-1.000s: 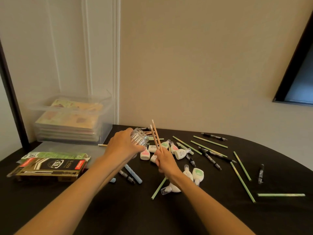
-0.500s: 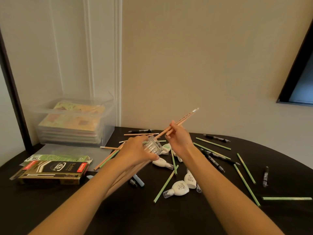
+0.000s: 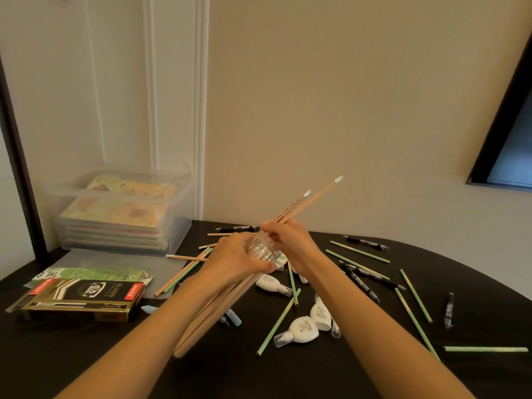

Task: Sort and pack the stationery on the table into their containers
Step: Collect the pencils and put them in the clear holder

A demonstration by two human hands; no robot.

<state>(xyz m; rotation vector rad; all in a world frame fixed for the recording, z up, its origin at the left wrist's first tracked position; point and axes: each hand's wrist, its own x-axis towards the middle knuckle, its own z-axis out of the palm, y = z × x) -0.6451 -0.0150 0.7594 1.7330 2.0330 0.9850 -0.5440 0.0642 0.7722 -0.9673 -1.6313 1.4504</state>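
A person at a dark desk (image 3: 359, 372) is gripping a small clear jar (image 3: 262, 249) in the left hand (image 3: 236, 262), the fingers curled around its ribbed side and holding it just above the desk, at the middle of the scattered stationery. The right hand (image 3: 293, 243) is pressing in against the jar's mouth, its fingers pinching two wooden pencils (image 3: 313, 198) that are slanting up and to the right, eraser ends topmost. A bundle of wooden pencils (image 3: 218, 309) is angling out from beneath the left wrist toward the near edge; whether they are sitting inside the jar cannot be told. Green pencils (image 3: 277, 323) and black pens (image 3: 448, 311) are lying loose across the desk to the right of the hands, with white correction-tape dispensers (image 3: 299, 331) resting between the forearms. At the left a black-and-gold pen box (image 3: 83, 298) is lying flat, and a clear plastic bin (image 3: 121, 214) stacked with papers is standing behind it against the wall.
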